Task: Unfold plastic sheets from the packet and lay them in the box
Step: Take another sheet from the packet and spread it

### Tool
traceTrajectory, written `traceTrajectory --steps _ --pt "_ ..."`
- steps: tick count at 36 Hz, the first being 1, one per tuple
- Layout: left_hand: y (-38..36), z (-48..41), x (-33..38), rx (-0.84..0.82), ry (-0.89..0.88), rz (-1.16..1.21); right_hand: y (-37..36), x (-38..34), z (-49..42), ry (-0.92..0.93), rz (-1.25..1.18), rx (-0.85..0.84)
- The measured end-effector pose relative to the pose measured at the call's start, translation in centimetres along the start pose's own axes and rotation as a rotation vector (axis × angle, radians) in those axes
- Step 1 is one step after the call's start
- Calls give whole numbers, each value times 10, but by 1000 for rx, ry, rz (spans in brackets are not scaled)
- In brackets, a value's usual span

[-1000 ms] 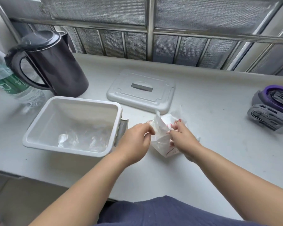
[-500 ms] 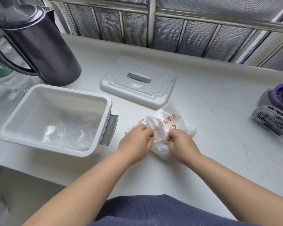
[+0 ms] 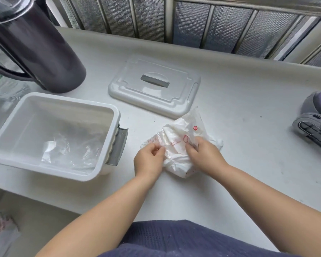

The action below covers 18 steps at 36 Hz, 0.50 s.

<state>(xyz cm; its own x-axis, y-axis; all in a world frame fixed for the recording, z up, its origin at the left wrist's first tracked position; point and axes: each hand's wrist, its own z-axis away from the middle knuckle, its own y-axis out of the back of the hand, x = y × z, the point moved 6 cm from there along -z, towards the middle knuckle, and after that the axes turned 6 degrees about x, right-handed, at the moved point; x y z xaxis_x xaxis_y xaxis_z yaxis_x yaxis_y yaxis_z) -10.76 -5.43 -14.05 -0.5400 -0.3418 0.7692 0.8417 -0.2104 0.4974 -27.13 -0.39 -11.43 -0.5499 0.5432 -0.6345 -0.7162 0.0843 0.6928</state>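
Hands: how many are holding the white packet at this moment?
2. The left hand pinches the packet at its left edge, beside the box; the right hand grips its right side, in front of the lid.

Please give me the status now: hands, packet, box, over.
Left hand pinches packet at left edge, right hand grips its right side. Clear sheet lies in open box. Lid lies behind packet, off the path to box.
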Motion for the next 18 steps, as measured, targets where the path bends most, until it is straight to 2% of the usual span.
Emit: traceTrajectory --steps 5,8,10,13,16,18 --pt "10 8 19 14 -39 274 5 0 2 -18 53 68" --pt "15 14 40 -142 -108 372 8 -1 1 -45 91 100" --pt "21 15 52 -240 -90 453 9 -2 0 -57 127 116" --pt "43 9 66 -218 -32 665 9 -3 1 -83 137 97" --pt "64 4 76 -192 -23 779 6 -13 4 -78 43 59" --pt "75 4 79 -217 -22 834 7 -29 10 -31 -134 76"
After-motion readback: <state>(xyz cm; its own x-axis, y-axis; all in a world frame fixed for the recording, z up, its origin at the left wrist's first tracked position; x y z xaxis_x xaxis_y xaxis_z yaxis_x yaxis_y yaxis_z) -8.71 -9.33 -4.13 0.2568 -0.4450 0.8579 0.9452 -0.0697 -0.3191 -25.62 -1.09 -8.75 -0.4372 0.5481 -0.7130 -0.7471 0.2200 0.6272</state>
